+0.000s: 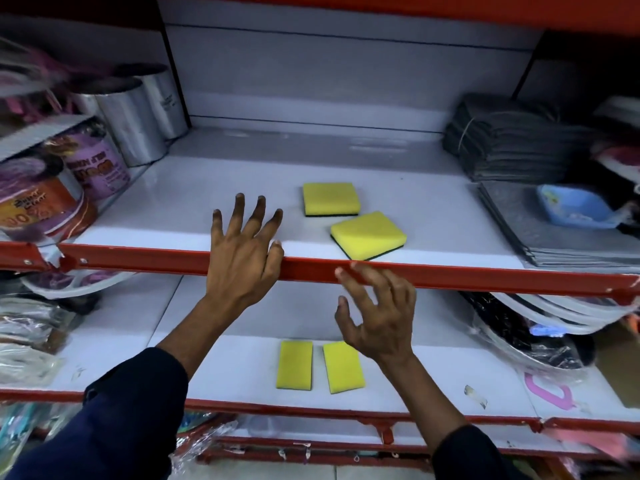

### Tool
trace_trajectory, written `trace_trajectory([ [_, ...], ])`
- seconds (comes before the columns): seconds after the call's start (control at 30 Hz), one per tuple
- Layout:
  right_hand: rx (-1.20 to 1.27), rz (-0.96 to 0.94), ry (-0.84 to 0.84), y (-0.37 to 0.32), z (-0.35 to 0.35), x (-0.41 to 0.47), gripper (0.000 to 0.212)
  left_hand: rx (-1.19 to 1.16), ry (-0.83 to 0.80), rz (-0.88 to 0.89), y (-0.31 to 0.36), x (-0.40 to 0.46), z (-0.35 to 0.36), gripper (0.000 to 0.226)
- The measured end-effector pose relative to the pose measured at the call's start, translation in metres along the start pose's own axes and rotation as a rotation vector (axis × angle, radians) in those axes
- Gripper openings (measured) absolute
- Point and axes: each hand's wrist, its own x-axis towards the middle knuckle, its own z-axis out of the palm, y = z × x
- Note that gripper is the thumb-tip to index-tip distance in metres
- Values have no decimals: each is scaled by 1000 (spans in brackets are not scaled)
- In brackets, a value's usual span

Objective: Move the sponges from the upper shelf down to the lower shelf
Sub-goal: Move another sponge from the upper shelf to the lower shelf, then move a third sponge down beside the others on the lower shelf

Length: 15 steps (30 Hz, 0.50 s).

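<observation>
The upper shelf (242, 188) spans the frame with its red front rail (485, 277), and the lower shelf (433, 386) runs below it, nearer the camera. Rolls of silvery tape (133, 128) and purple-labelled tins (93, 164) crowd the left end of the upper shelf; stacked grey cloths (512, 140) and a blue tray (573, 209) fill the right end.

Two sponges have reached the lower shelf already: one lower sponge (294, 365) and its neighbour (343, 367) lie side by side with a narrow gap, long axes running near to far. Two remain above. The far sponge (331, 199) sits back from the edge, and the near sponge (368, 235) lies just behind the rail, turned slightly, its long axis roughly left to right, green scouring side down.

The left hand (242, 258) reaches over the rail, fingers (258, 216) spread wide and holding nothing, palm down above bare shelf. Both upper sponges lie to its right, the far one closest to its fingertips. The right hand (377, 317) hangs below the rail, its fingers loosely curled apart and empty, tips brushing or just before the red edge.

The near sponge sits directly beyond and above the right hand's fingertips, so that hand looks better placed for it, needing to rise over the rail. The left hand would have to sweep right to take the far sponge.
</observation>
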Motion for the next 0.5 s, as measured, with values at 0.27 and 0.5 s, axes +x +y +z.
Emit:
trace_trajectory([
  [0.27, -118, 460, -483, 12, 0, 100, 62, 10, -7, -4, -2, 1, 2, 63],
  [0.5, -108, 537, -814, 20, 16, 117, 79, 14, -27, -3, -1, 2, 0, 65],
])
